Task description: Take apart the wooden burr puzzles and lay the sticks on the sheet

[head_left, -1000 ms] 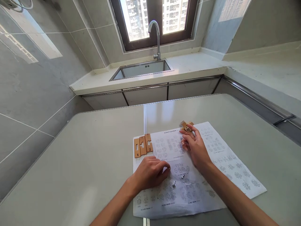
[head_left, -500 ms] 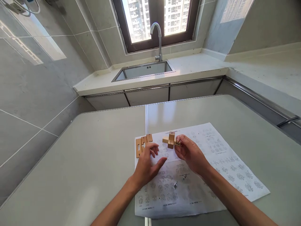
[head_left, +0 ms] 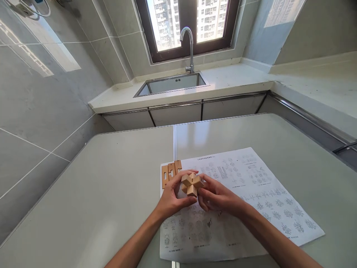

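A small wooden burr puzzle (head_left: 192, 184), a cross of light interlocking blocks, is held just above the printed sheet (head_left: 267, 188). My right hand (head_left: 220, 194) grips its right side between thumb and fingers. From the left, my left hand (head_left: 170, 198) curves around it, fingers at the top and thumb below. Flat wooden pieces with cut-out slots (head_left: 165, 176) lie side by side at the sheet's upper left corner, partly covered by my left hand. Puzzle drawings and small text fill the paper.
The sheet lies on a pale table (head_left: 134, 160) with a seam (head_left: 174, 141) down its middle. Beyond the table runs a white counter (head_left: 228, 76) with a sink (head_left: 173, 85) and a tall faucet (head_left: 190, 48) under a window. A tiled wall (head_left: 41, 111) stands at the left.
My right hand has brought the puzzle left and nearer to me and turned it. My left hand, formerly apart from the puzzle with fingers spread, now closes around it.
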Available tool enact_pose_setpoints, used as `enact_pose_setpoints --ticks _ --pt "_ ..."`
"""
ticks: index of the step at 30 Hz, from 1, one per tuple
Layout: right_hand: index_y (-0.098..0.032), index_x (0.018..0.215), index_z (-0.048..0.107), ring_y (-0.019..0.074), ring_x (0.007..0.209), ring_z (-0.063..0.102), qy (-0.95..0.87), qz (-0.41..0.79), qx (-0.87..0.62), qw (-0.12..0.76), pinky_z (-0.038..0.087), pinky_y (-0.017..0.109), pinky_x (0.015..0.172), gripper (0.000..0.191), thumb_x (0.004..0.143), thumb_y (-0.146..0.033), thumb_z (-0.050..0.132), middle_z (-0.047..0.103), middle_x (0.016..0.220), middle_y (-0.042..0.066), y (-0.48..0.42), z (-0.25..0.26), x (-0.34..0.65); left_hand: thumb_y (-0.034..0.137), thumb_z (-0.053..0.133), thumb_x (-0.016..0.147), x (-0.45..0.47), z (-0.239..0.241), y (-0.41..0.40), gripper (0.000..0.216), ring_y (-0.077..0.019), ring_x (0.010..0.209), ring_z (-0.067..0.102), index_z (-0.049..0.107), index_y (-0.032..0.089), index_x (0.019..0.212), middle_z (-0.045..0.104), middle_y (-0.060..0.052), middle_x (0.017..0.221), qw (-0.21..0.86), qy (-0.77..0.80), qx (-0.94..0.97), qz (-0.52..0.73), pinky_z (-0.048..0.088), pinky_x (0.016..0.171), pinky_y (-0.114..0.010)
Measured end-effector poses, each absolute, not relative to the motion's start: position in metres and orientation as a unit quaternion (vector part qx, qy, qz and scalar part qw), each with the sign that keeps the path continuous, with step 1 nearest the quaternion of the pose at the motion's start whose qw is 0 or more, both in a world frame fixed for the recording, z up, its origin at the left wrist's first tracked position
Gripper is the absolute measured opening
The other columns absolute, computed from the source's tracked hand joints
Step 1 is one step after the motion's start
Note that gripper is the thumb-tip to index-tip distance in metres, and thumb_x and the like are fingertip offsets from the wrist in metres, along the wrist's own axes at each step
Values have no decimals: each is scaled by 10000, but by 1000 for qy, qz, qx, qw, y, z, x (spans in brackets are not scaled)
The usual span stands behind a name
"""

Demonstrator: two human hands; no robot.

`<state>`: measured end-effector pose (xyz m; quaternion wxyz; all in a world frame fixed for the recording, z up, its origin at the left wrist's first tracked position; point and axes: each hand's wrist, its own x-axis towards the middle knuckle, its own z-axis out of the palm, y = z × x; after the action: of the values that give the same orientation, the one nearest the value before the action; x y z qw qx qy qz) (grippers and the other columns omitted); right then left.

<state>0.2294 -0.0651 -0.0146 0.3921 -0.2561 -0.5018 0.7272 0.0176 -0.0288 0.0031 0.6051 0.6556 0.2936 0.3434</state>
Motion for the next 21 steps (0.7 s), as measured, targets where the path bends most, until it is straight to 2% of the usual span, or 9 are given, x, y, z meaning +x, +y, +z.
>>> enact_pose_setpoints --ticks 3,7,13,16,21 --pt "-183 992 603 94 545 486 -536 719 -274 348 353 227 519 363 1021 -542 640 608 670 -24 -64 -12 232 547 921 729 18 2 -28 719 -382 1372 556 682 245 1336 607 -136 1478 628 274 648 332 422 1168 -483" --pt "-168 770 607 99 562 483 -570 689 -291 340 367 239 536 464 998 -570 647 595 673 -2 -64 -11 232 520 928 722 18 4 -27 726 -385 1377 549 689 231 1343 636 -144 1444 637 267 653 312 432 1159 -477" --pt "-175 746 630 130 610 523 -589 643 -311 377 412 256 578 445 984 -548 673 573 674 -3 -66 -9 229 543 912 728 18 9 -28 715 -363 1304 601 697 215 1326 678 -145 1357 618 272 673 303 465 1126 -464" --pt "-186 794 643 139 614 514 -589 623 -343 384 396 255 570 365 962 -501 716 565 661 -12 -67 -13 228 538 910 732 19 12 -29 686 -360 1280 620 697 224 1303 693 -134 1321 600 274 686 309 480 1118 -474" --pt "-197 748 609 147 611 494 -613 568 -377 400 386 259 564 335 965 -436 698 564 668 -10 -66 -21 226 517 910 743 19 12 -31 639 -353 1269 625 695 230 1271 694 -133 1321 573 287 694 327 480 1117 -482"
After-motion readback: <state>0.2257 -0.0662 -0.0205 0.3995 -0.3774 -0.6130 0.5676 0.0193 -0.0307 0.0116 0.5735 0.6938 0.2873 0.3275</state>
